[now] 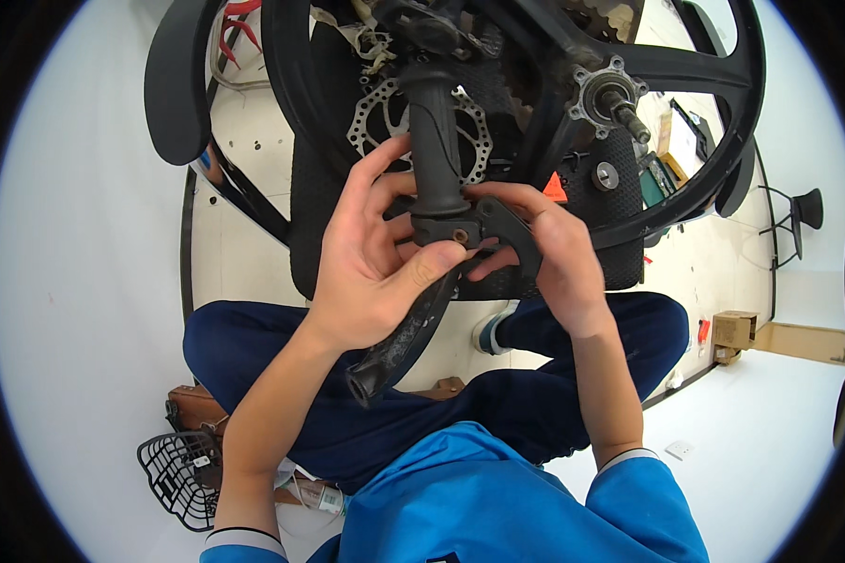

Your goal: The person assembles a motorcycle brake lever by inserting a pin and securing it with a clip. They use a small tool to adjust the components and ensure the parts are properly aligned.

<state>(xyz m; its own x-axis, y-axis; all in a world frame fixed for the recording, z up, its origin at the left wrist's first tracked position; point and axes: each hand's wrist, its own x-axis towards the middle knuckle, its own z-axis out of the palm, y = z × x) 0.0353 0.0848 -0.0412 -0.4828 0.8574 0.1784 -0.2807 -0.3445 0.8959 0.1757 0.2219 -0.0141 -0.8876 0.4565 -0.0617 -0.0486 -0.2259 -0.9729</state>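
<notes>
My left hand grips a black handlebar brake lever assembly just below its rubber grip, thumb pressed by a small brass-coloured bolt hole. My right hand holds the clamp part of the same assembly from the right, fingers curled under it. The black lever blade hangs down toward my lap. Behind the hands lie a silver brake disc and a black spoked bicycle wheel with its hub and axle.
A black mesh seat pad lies under the wheel on the pale floor. A black wire basket and a brown case sit at lower left. Cardboard boxes stand at the right. My blue-trousered legs are crossed below.
</notes>
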